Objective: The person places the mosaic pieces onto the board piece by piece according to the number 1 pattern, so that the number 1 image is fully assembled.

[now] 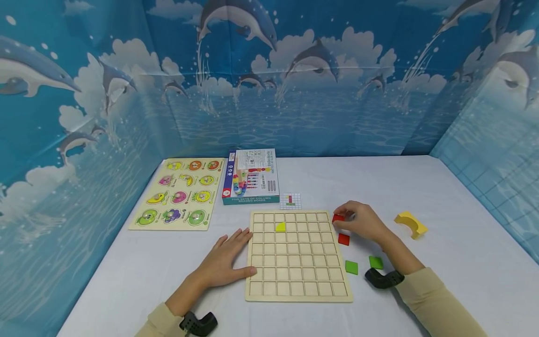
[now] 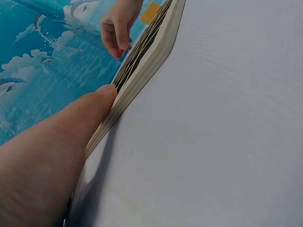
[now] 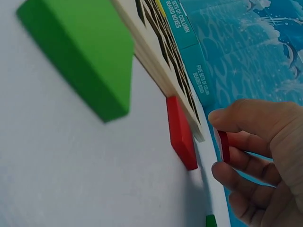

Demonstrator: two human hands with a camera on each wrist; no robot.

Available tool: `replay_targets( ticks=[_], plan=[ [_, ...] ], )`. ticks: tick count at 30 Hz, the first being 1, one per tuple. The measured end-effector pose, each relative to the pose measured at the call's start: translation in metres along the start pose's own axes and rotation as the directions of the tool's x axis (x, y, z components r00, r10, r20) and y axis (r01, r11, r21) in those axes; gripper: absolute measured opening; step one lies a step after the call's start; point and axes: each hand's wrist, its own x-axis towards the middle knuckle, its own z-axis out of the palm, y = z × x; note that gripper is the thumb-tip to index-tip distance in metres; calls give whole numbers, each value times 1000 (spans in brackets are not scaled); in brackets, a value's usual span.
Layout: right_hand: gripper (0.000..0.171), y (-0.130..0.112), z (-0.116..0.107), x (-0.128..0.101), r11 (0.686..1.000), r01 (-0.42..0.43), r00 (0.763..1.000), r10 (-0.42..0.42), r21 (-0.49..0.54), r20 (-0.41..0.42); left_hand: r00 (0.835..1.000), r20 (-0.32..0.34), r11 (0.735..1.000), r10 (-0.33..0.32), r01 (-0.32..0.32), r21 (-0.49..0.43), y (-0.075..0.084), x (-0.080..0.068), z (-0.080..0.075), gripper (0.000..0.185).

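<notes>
A wooden grid board (image 1: 299, 298) lies on the white table, with a yellow quarter-round tile (image 1: 280, 227) in one of its upper squares. My left hand (image 1: 223, 263) rests at the board's left side, fingers extended and thumb touching the edge. Beside the upper right corner, my right hand (image 1: 363, 222) pinches a red square tile (image 3: 224, 146) between thumb and fingers. A second red tile (image 1: 343, 239) lies on the table by the board's right edge. Below it are two green square tiles, a nearer green tile (image 1: 351, 267) and another green tile (image 1: 376, 262) by my right wrist.
Behind the board lies a small grid card (image 1: 290, 201) with a coloured pattern. A box (image 1: 252, 200) and a fruit puzzle board (image 1: 171, 223) are at the back left. A yellow arch block (image 1: 411, 224) lies right of my right hand. Dolphin-printed curtains (image 1: 269, 117) enclose the table.
</notes>
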Motion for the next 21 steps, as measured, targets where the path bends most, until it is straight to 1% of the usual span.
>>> replay_targets(
  ticks=[9, 13, 18, 21],
  plan=[
    [27, -12, 8, 5, 999, 41, 999, -41, 27, -3, 1000, -22, 1000, 16, -16, 2, -2, 0, 2, 91],
    [29, -17, 11, 7, 998, 56, 998, -57, 40, 2, 1000, -19, 1000, 14, -14, 5, -1, 0, 2, 92],
    [29, -22, 13, 8, 993, 110, 994, -110, 48, 13, 1000, -16, 1000, 17, -17, 4, 0, -1, 0, 92],
    [27, -25, 15, 9, 990, 128, 991, -129, 57, 21, 1000, -19, 1000, 22, -22, 3, 0, -1, 0, 91]
  ],
)
